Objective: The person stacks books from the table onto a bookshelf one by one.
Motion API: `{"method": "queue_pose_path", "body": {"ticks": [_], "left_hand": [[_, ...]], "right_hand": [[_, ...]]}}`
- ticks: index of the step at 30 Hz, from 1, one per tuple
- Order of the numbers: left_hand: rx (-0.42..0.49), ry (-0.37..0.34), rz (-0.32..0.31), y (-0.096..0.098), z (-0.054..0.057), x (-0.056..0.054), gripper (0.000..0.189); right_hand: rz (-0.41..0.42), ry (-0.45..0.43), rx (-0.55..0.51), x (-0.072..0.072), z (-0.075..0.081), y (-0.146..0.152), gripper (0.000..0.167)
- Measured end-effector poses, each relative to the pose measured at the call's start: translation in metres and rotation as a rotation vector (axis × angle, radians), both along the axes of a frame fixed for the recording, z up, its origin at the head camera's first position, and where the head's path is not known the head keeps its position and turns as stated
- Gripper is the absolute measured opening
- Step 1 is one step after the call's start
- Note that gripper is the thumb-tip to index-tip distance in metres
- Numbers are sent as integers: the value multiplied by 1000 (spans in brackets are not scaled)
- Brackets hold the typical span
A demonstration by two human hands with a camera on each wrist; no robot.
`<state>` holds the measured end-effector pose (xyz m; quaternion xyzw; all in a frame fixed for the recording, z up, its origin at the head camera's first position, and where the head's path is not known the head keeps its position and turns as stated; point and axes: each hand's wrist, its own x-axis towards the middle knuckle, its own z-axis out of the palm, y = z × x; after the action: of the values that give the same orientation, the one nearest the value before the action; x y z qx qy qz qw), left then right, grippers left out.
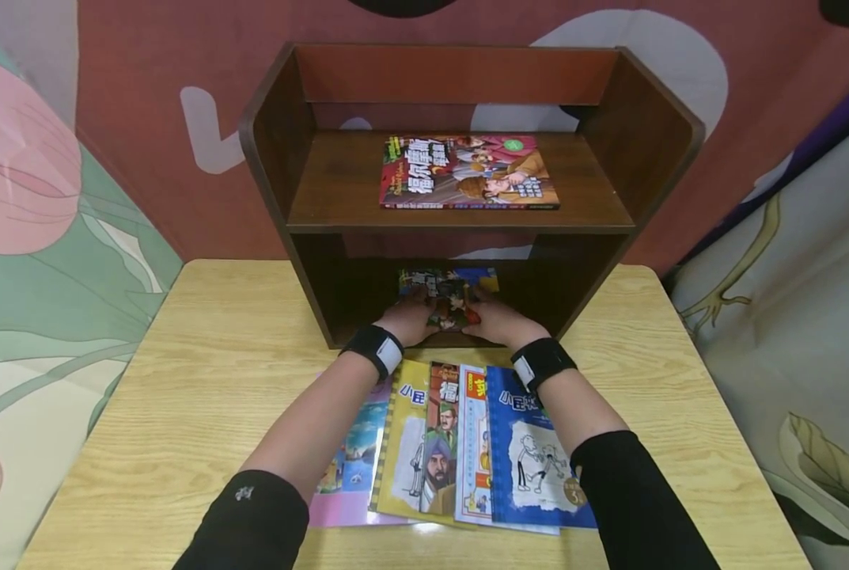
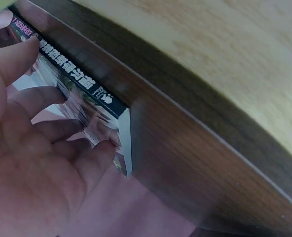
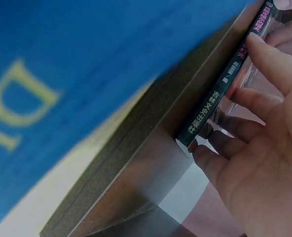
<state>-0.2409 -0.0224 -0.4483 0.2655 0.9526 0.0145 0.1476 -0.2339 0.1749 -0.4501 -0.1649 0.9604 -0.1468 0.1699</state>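
Observation:
A thin comic-style book (image 1: 455,305) with a dark spine lies on the lower shelf (image 1: 531,317) of a dark brown wooden bookcase. My left hand (image 1: 408,315) rests on its left part, and my right hand (image 1: 504,321) on its right part. Seen from the left wrist, the thumb touches the spine (image 2: 69,69) while the other fingers lie spread over the glossy cover. The right wrist view shows the right thumb at the spine (image 3: 222,81) too, with the fingers loosely bent on the cover. The hands hide both sides of the book.
Another comic book (image 1: 469,172) lies flat on the upper shelf (image 1: 339,186). On the wooden table (image 1: 203,380), several books overlap in a fan below my forearms, among them a yellow book (image 1: 404,443) and a blue book (image 1: 538,467). Bookcase side panels (image 1: 648,142) flank the shelves.

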Motion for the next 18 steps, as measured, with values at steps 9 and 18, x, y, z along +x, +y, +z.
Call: {"method": "queue_pose_path", "body": {"ticks": [9, 18], "left_hand": [[-38, 47, 7, 1, 8, 9, 62], [8, 15, 6, -3, 3, 12, 61]], "right_hand": [[-7, 14, 28, 2, -3, -2, 68], [3, 168, 125, 14, -4, -5, 69]]}}
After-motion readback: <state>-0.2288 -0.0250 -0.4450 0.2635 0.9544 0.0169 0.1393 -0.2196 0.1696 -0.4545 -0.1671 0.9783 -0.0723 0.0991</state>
